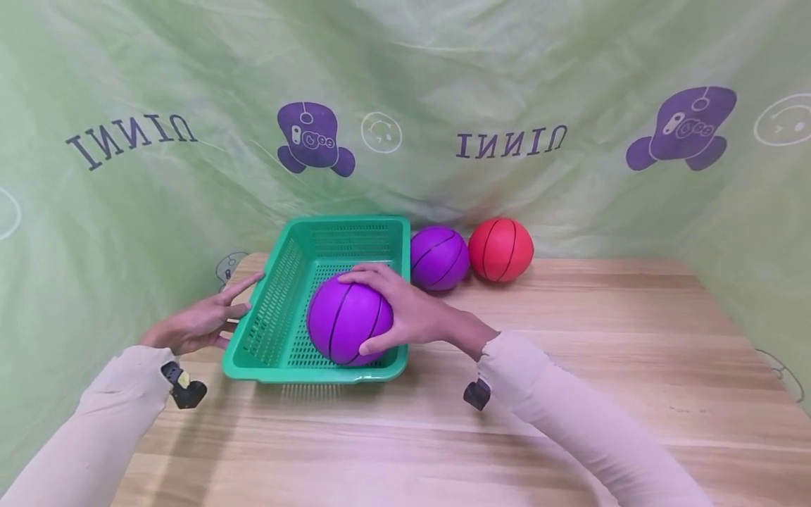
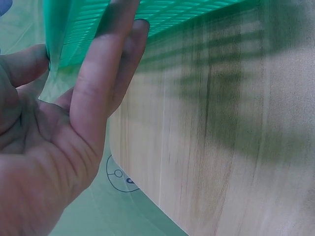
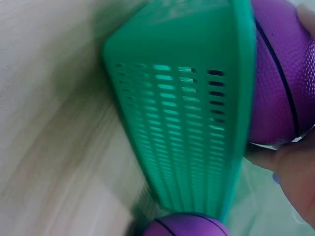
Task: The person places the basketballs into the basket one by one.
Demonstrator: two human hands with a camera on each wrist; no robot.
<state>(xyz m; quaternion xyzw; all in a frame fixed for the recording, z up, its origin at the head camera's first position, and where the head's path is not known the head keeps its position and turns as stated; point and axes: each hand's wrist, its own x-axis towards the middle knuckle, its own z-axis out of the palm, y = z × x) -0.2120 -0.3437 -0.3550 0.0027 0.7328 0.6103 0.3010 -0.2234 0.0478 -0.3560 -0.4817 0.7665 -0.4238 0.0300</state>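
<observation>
My right hand (image 1: 408, 306) holds a purple toy basketball (image 1: 345, 324), fingers over its top and thumb on the near side. The ball overlaps the front right part of a green perforated plastic basket (image 1: 253, 371). From the right wrist, the ball (image 3: 278, 73) shows just past the basket's rim (image 3: 241, 98). My left hand (image 1: 199, 324) is at the basket's left side with its fingers extended. In the left wrist view, the thumb (image 2: 29, 64) meets the rim and straight fingers (image 2: 96, 83) lie along the outer wall.
Beside the basket's back right corner sits a second purple ball (image 1: 439, 259), with a red ball (image 1: 502, 250) to its right. The wooden table (image 1: 570, 394) stretches to the right and front. A green printed curtain (image 1: 431, 183) hangs behind and at both sides.
</observation>
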